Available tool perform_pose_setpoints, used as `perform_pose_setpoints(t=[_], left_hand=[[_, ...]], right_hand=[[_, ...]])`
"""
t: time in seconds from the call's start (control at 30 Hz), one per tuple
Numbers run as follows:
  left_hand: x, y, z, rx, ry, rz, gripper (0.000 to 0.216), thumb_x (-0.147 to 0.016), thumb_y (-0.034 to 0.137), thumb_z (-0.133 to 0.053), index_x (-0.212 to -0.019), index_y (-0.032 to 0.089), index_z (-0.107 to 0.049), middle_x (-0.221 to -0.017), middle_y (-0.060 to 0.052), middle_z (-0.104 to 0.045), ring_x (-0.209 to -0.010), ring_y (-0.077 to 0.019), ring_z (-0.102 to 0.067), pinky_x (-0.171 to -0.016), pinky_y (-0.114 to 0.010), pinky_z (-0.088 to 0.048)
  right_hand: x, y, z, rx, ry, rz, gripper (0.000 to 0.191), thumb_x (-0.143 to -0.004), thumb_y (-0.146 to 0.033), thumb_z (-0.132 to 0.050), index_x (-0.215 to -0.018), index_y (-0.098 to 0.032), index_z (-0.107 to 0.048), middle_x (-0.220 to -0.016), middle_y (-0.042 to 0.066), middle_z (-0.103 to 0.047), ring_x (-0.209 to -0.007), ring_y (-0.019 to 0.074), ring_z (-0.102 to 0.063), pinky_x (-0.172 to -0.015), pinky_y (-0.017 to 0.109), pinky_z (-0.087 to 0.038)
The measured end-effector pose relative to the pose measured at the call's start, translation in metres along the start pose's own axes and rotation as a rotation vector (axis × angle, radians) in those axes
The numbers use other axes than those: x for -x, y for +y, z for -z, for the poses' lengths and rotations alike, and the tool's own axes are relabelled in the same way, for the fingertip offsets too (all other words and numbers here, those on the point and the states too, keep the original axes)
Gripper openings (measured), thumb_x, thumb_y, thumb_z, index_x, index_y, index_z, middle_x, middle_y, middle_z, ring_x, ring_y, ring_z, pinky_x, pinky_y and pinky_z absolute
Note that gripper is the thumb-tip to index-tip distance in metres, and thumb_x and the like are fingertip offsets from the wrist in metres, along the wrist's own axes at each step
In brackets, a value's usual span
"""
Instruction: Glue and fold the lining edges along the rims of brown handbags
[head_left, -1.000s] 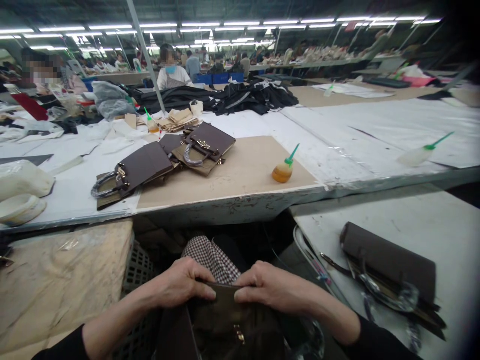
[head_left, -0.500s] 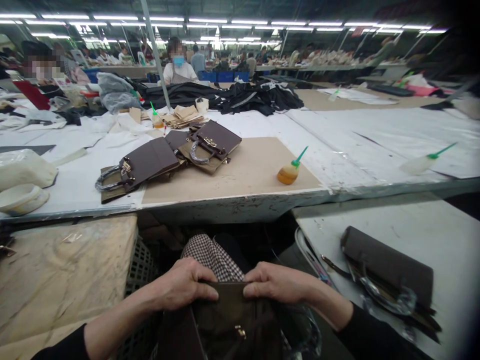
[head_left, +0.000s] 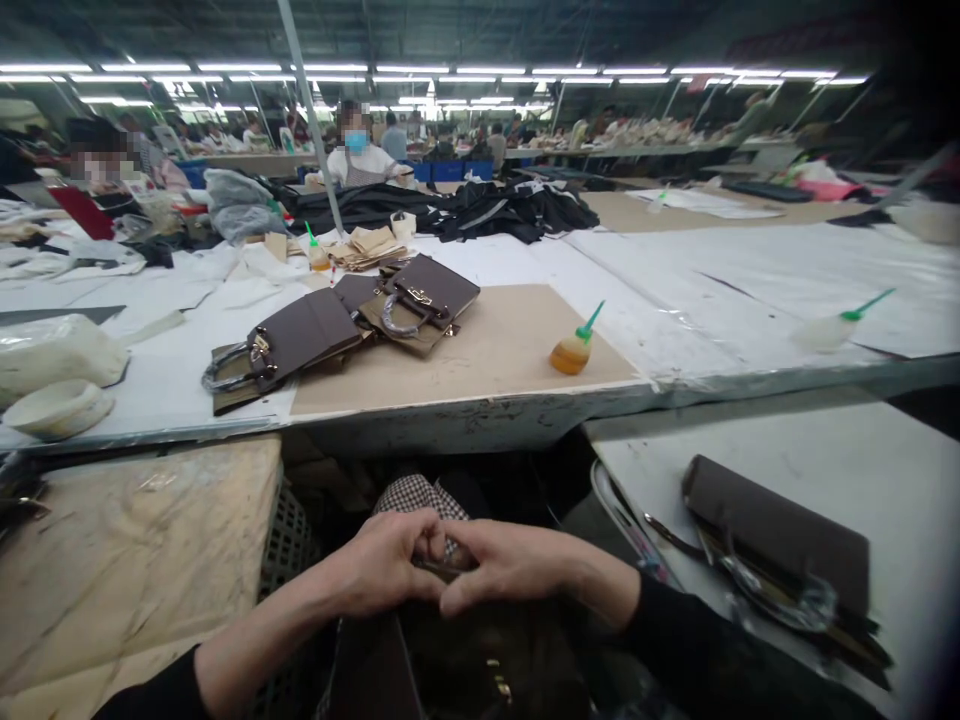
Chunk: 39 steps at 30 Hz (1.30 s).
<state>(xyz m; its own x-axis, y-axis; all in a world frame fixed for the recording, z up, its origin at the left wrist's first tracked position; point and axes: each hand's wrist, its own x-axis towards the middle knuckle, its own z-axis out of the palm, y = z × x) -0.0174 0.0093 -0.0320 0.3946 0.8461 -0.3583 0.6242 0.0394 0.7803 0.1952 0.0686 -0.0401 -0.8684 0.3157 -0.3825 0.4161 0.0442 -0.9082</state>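
Observation:
A dark brown handbag (head_left: pixel 457 665) lies on my lap at the bottom of the head view, with small gold hardware on it. My left hand (head_left: pixel 386 562) and my right hand (head_left: pixel 506 565) meet at its upper edge, thumbs on the near side and fingers behind. Both are closed on that edge, their fingertips close together near the middle. The lower part of the bag is dark and cut off by the frame. To my right, another brown handbag (head_left: pixel 780 530) with a plastic-wrapped handle rests on a pale side table (head_left: pixel 847 430).
More brown handbags (head_left: pixel 307 335) lie on the workbench (head_left: pixel 420 425) ahead. A squeeze bottle (head_left: pixel 571 352) of amber liquid stands right of them. At left are a bowl (head_left: pixel 60 410) and a covered surface (head_left: pixel 135 540) above a plastic crate (head_left: pixel 289 530). A masked person (head_left: pixel 360 165) is across the bench.
My hands have slid inward along the bag's edge, from apart to almost touching. The right hand moved furthest left. The head view has tilted slightly upward.

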Motion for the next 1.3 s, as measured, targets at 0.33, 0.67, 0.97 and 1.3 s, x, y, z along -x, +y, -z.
perform_pose_setpoints(t=[0.33,0.67,0.97,1.3], left_hand=[[0.046,-0.037,0.047,0.117,-0.11,0.247,0.038,-0.066,0.029,-0.077,-0.102,0.02,-0.067,-0.082,0.003,-0.064,-0.076,-0.017,-0.057,-0.061,-0.023,-0.038],[0.024,-0.023,0.023,0.347,-0.205,0.113,0.022,-0.079,0.028,-0.067,-0.097,0.016,-0.071,-0.076,0.003,-0.06,-0.067,-0.012,-0.049,-0.06,-0.021,-0.037],[0.011,-0.01,0.014,0.171,-0.153,0.079,0.021,-0.088,0.031,-0.058,-0.09,0.016,-0.071,-0.068,0.005,-0.05,-0.063,-0.0105,-0.042,-0.054,-0.02,-0.03],[0.013,-0.017,0.021,0.161,-0.174,0.063,0.021,-0.087,0.033,-0.058,-0.075,0.016,-0.064,-0.064,0.005,-0.044,-0.062,-0.0105,-0.038,-0.054,-0.021,-0.028]], right_hand=[[-0.023,-0.009,-0.004,0.126,-0.033,0.032,0.011,-0.08,-0.02,-0.061,-0.086,-0.016,-0.07,-0.07,-0.004,-0.058,-0.062,0.0113,-0.051,-0.053,0.018,-0.036],[0.002,-0.016,0.025,0.343,-0.08,0.017,0.026,-0.077,-0.017,-0.064,-0.101,-0.019,-0.073,-0.085,-0.001,-0.072,-0.076,0.0167,-0.061,-0.066,0.021,-0.044],[-0.005,0.004,0.011,0.151,0.056,0.021,0.039,-0.08,-0.029,-0.072,-0.118,-0.024,-0.071,-0.094,-0.001,-0.072,-0.083,0.0182,-0.062,-0.074,0.024,-0.045],[-0.025,0.012,0.0,0.196,0.102,0.084,0.029,-0.088,-0.033,-0.063,-0.065,-0.016,-0.065,-0.056,-0.007,-0.039,-0.055,0.0091,-0.037,-0.052,0.022,-0.026]])
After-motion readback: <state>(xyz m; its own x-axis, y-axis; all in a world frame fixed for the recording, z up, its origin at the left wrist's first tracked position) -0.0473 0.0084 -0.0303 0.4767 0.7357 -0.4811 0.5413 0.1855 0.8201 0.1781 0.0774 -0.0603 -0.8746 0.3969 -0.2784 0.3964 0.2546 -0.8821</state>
